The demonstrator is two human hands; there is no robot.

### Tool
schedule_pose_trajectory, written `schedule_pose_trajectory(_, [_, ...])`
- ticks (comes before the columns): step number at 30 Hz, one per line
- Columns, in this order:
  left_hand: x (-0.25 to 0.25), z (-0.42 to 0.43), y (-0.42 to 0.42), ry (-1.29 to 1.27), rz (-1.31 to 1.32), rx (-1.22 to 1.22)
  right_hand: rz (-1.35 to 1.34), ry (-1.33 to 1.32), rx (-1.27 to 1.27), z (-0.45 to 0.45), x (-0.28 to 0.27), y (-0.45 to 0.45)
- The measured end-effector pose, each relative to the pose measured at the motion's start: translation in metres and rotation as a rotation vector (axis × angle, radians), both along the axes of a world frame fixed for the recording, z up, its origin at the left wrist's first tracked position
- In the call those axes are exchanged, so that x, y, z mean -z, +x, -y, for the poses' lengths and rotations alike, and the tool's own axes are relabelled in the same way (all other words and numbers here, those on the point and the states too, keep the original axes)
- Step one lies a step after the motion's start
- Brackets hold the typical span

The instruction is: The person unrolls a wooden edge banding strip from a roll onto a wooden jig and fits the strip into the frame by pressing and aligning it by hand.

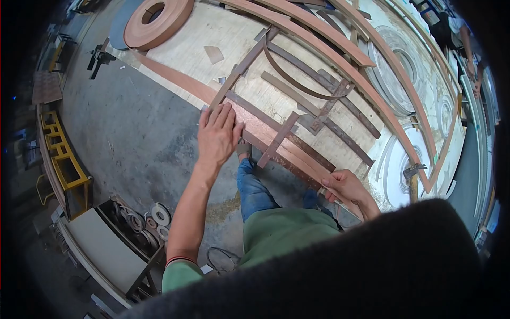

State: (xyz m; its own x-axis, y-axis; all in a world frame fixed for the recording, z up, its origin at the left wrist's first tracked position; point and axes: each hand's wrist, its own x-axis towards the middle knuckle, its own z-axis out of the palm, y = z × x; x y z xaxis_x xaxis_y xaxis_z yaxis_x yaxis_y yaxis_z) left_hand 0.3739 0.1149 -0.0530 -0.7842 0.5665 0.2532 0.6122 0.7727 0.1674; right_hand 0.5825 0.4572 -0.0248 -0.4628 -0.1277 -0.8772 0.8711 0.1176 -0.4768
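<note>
Resting left hand [219,135] palm-down, with fingers close together, across one reddish strip [256,119] between two brown bars [308,151] at one table's [178,45] edge, while pinching it with right hand's [350,190] thumb and fingers.

Strip [255,118] on table [194,58], hammer [413,186] to its right

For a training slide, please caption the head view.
Left hand resting on a reddish strip, right hand holding it farther along, a hammer to the right.
</note>
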Motion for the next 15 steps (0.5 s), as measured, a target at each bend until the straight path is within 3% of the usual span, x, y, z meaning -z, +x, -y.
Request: schedule_pose_trajectory(15, [-0.001, -0.038, 0.057, 0.101, 0.11, -0.001, -0.037, 0.03, -0.011, -0.037, 0.0, 0.064])
